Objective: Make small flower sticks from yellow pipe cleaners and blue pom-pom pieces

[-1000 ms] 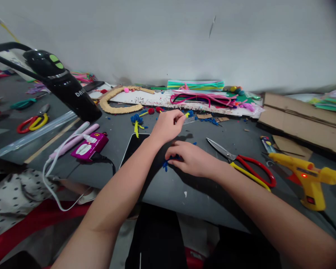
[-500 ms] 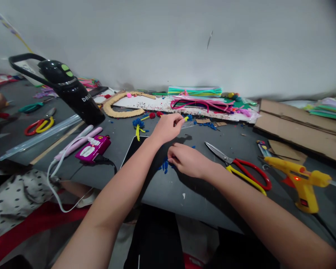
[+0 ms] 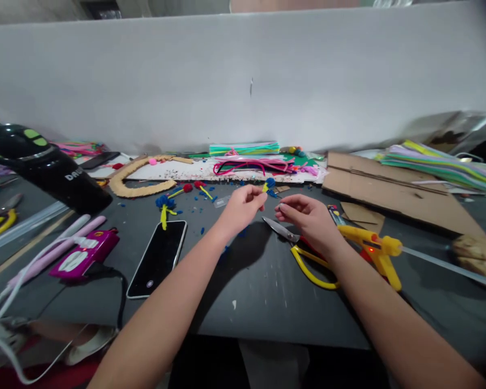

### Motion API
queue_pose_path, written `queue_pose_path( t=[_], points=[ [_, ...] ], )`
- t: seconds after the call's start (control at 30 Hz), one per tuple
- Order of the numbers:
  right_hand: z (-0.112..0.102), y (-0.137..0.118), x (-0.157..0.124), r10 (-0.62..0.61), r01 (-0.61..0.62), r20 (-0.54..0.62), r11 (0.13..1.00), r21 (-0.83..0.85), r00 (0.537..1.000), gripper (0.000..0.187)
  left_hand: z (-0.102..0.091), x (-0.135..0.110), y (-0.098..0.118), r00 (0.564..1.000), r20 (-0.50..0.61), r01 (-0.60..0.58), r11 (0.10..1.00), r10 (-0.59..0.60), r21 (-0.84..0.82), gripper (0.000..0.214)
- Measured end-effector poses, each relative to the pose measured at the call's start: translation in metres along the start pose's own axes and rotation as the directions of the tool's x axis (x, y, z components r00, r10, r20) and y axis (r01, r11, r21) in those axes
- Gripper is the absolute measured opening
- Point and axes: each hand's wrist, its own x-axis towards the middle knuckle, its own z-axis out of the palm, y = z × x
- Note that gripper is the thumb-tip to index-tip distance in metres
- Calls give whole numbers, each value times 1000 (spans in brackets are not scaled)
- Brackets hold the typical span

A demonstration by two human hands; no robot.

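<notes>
Above the middle of the table, my left hand [image 3: 246,206] pinches a small pipe-cleaner flower [image 3: 270,185], blue-headed with a yellow stem. Close to its right, fingers curled into a pinch, is my right hand [image 3: 308,216]; anything between those fingertips is too small to make out. Scissors [image 3: 316,273] with red and yellow handles lie partly under the right hand and forearm. Another blue and yellow flower [image 3: 164,205] rests at the top edge of a phone [image 3: 159,262]. Two red flowers with yellow stems, one of them this red flower [image 3: 187,188], lie behind.
A yellow glue gun [image 3: 372,248] with its red light on lies to the right, partly behind my forearm. Flat cardboard [image 3: 397,189] is at the back right. At left stand a black bottle [image 3: 52,167] and a purple power strip [image 3: 85,256] with cables. Pipe-cleaner bundles [image 3: 247,165] line the wall.
My right hand has lifted off the loose blue pieces and moved up beside the flower in my left hand. The view has tilted up and swung right, showing the whole phone.
</notes>
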Motion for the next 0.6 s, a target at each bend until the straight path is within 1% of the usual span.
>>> queue_pose_path(
  t=[0.07, 0.2, 0.33, 0.43, 0.6],
  points=[
    [0, 3, -2, 7, -6, -32, 999, 34, 999, 27, 8, -9, -5, 999, -23, 33, 999, -34, -28, 22],
    [5, 4, -4, -40, 38, -51, 999, -37, 998, 25, 12, -21, -9, 999, -16, 49, 997, -50, -64, 27],
    [8, 2, -5, -68, 64, -65, 996, -69, 996, 24, 12, -24, -5, 999, 13, 44, 996, -43, -74, 27],
    [10, 2, -5, -64, 58, -62, 995, -86, 996, 26, 13, -24, -2, 998, 43, 57, 994, -53, -90, 26],
    [12, 6, -5, -25, 24, -6, 999, -44, 1000, 27, 14, -24, -5, 997, 70, 48, 997, -44, -64, 25]
  ],
)
